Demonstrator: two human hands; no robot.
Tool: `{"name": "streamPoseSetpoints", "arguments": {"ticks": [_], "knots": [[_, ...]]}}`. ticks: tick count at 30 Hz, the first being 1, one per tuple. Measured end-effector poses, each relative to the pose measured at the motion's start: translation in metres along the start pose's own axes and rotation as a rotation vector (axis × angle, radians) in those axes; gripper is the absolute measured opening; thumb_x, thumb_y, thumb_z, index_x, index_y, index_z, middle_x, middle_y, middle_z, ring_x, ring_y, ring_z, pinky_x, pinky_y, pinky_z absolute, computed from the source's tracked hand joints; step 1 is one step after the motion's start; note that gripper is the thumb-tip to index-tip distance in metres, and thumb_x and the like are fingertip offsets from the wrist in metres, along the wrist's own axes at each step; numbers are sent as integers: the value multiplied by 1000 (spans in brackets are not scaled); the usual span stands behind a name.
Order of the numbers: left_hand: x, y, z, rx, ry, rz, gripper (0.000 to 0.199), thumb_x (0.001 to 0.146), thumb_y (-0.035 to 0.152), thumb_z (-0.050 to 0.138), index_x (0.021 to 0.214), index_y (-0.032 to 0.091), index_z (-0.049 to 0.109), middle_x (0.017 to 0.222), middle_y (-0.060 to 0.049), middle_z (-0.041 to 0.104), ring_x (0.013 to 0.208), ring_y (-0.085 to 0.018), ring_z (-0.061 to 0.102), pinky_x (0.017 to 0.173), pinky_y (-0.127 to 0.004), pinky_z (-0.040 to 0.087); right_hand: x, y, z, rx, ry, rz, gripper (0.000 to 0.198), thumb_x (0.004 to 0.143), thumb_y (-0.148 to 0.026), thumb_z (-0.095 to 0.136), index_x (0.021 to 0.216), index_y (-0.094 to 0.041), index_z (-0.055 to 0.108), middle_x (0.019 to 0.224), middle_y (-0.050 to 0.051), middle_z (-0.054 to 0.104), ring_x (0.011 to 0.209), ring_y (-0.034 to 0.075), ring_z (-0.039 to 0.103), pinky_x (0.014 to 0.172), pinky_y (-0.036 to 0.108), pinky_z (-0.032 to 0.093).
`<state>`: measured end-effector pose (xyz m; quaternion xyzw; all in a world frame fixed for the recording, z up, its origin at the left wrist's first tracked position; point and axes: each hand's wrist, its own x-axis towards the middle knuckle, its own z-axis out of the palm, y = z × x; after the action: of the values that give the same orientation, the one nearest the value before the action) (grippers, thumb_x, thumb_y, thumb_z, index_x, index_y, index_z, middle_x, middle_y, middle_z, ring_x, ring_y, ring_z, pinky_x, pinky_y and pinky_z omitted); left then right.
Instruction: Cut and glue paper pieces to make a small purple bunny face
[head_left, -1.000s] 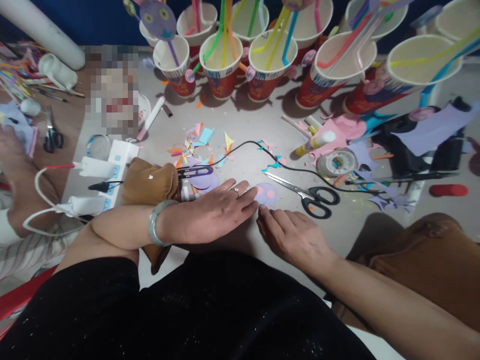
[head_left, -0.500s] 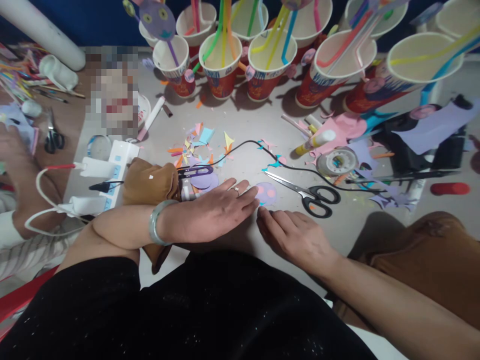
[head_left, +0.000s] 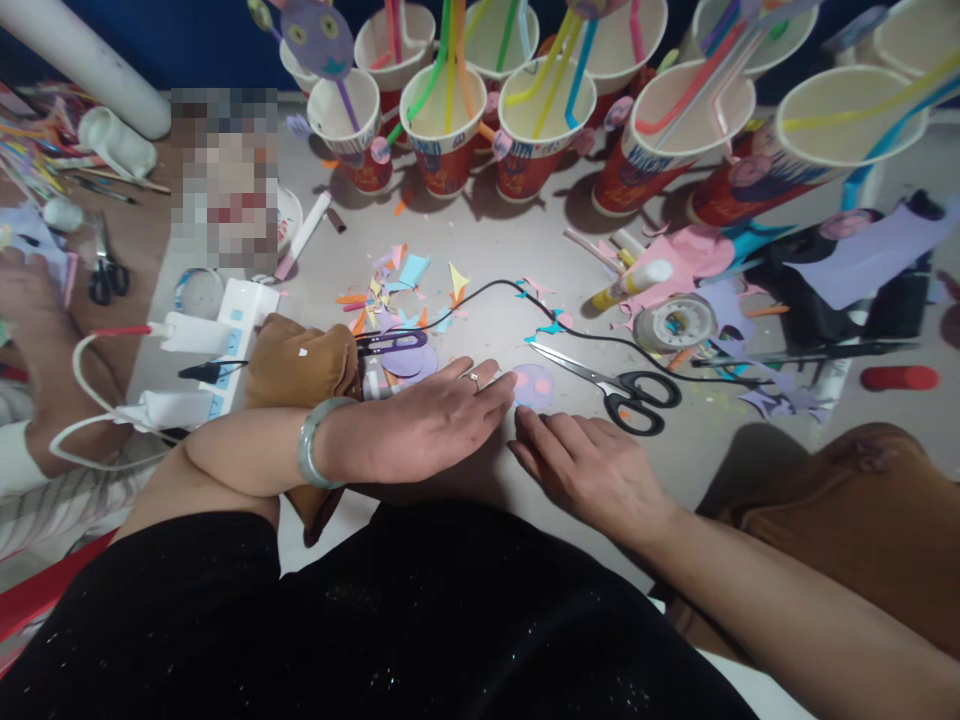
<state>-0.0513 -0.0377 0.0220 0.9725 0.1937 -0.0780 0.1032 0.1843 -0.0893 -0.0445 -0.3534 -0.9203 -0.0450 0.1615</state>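
A round purple paper piece with pink spots [head_left: 534, 385] lies flat on the table between my hands. My left hand [head_left: 420, 425] rests palm down, fingers stretched out, fingertips at the left edge of the paper. My right hand [head_left: 592, 465] is just below the paper, its fingers curled and pressed together; anything inside them is hidden. Black-handled scissors [head_left: 637, 395] lie to the right, blades half toward the paper. Purple thread snips [head_left: 394, 342] and a plain purple paper circle [head_left: 412, 362] lie beyond my left hand.
Several paper cups [head_left: 442, 130] with coloured straws line the back. Paper scraps [head_left: 397, 285] are scattered in the middle, crossed by a black cable [head_left: 502, 284]. At left are a power strip [head_left: 244, 310], a brown cloth bundle [head_left: 304, 365] and another person's hand [head_left: 26, 285]. A tape roll [head_left: 675, 322] sits at right.
My right hand has shifted slightly, its fingers a little more drawn up at the paper's lower edge. My left hand stays where it was. The other person's hand has moved a little.
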Motion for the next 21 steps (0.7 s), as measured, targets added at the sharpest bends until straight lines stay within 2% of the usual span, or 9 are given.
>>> {"name": "streamPoseSetpoints", "arguments": {"ticks": [5, 9, 14, 21], "knots": [[0, 1, -2, -84, 45, -29, 44, 97, 3, 31, 136, 5, 52, 146, -23, 54, 132, -29, 55, 112, -48, 42, 1, 0, 0, 4, -14, 8, 28, 99, -31, 62, 113, -8, 70, 73, 3, 65, 65, 15, 57, 66, 31, 43], [-1, 0, 0, -18, 3, -12, 42, 99, 5, 29, 134, 4, 53, 149, -23, 52, 133, -29, 53, 113, -48, 42, 1, 1, -1, 33, 13, -8, 28, 98, -30, 63, 114, -7, 69, 74, 3, 66, 65, 15, 58, 65, 31, 44], [-3, 0, 3, 52, 0, 5, 44, 101, 11, 31, 143, 7, 46, 154, -22, 47, 137, -30, 50, 116, -50, 39, -1, 2, -2, 36, 38, 8, 26, 98, -30, 64, 108, -7, 71, 69, 3, 64, 65, 15, 59, 63, 30, 42], [1, 3, 3, 21, 24, -30, 38, 101, 10, 35, 135, 11, 53, 149, -20, 51, 133, -29, 53, 111, -49, 43, -1, 3, -2, -27, 18, 42, 28, 98, -33, 65, 108, -8, 73, 69, 4, 65, 65, 15, 58, 62, 31, 39]]}}
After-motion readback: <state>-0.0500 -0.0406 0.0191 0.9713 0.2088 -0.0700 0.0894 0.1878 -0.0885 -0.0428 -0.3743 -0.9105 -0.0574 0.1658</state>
